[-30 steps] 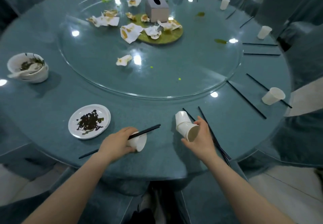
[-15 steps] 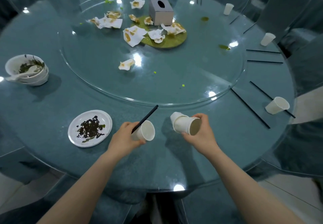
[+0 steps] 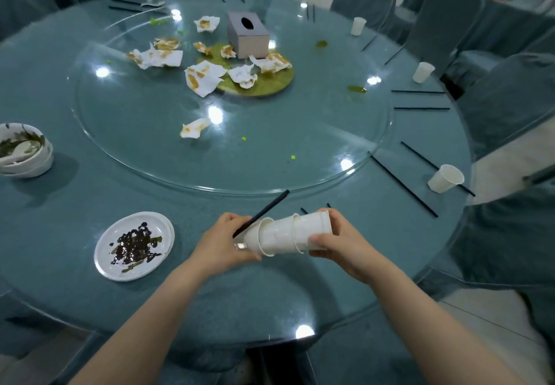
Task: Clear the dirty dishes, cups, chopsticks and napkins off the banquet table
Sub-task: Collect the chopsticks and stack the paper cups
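Head view: left grip (image 3: pixel 222 242) holding black chopstick (image 3: pixel 264 216) and white paper cup (image 3: pixel 255 242); right grip (image 3: pixel 339 242) holding nested white paper cups (image 3: pixel 297 234) above teal round desk (image 3: pixel 90 192).

Two bare forearms reach in from the lower edge of the view, each uncovered from wrist to the frame's border: no sleeve, cuff, watch, bracelet or glove shows on either. The left hand (image 3: pixel 223 242) and the right hand (image 3: pixel 341 245) are bare as well, with no ring visible on the fingers that show. The fingernails are short and unpainted as far as can be told. Nothing else of the person's clothing can be made out clearly.
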A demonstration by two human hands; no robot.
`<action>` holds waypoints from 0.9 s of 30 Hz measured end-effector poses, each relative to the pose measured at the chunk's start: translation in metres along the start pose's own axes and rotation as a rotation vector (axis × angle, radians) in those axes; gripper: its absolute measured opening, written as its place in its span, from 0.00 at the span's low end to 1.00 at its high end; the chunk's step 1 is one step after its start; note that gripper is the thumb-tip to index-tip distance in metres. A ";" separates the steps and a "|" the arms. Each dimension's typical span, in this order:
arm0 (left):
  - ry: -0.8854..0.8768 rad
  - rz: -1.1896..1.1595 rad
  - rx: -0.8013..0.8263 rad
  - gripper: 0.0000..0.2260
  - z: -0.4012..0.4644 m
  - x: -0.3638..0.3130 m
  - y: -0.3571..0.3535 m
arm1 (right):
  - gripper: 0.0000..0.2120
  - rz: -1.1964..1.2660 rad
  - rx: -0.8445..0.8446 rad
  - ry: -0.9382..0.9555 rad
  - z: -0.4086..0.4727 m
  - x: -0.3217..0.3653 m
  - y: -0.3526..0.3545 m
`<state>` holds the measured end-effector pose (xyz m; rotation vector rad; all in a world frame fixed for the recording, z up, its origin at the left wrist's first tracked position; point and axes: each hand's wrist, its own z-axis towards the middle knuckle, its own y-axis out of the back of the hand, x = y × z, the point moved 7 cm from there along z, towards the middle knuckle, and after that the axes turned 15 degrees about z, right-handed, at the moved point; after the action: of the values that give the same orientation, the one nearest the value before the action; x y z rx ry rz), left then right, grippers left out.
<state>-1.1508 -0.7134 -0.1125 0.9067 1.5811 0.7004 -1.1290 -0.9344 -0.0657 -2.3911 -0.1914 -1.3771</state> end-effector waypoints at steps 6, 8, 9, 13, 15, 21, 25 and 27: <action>-0.152 0.061 0.113 0.35 -0.005 -0.066 -0.016 | 0.27 -0.209 -0.070 0.119 -0.045 0.001 0.022; -0.221 0.092 0.142 0.35 -0.013 -0.102 -0.026 | 0.28 -0.272 -0.103 0.152 -0.072 -0.002 0.036; -0.260 0.105 0.154 0.35 -0.018 -0.121 -0.031 | 0.29 -0.280 -0.123 0.167 -0.086 -0.003 0.045; -0.404 0.169 0.166 0.37 -0.053 -0.209 -0.057 | 0.30 -0.239 -0.227 0.262 -0.162 -0.006 0.087; -0.455 0.176 0.160 0.37 -0.075 -0.252 -0.074 | 0.31 -0.235 -0.304 0.319 -0.204 -0.008 0.112; -0.653 0.054 0.149 0.30 -0.167 -0.376 -0.132 | 0.34 -0.262 -0.557 0.437 -0.359 -0.033 0.197; -0.621 -0.092 0.093 0.12 -0.208 -0.435 -0.158 | 0.35 -0.184 -0.685 0.459 -0.461 -0.058 0.249; -0.584 -0.146 0.113 0.09 -0.222 -0.454 -0.168 | 0.33 -0.127 -0.766 0.463 -0.503 -0.071 0.272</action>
<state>-1.3647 -1.1808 0.0289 0.9593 1.1524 0.2098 -1.4897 -1.3736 0.0328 -2.5270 0.3853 -2.3399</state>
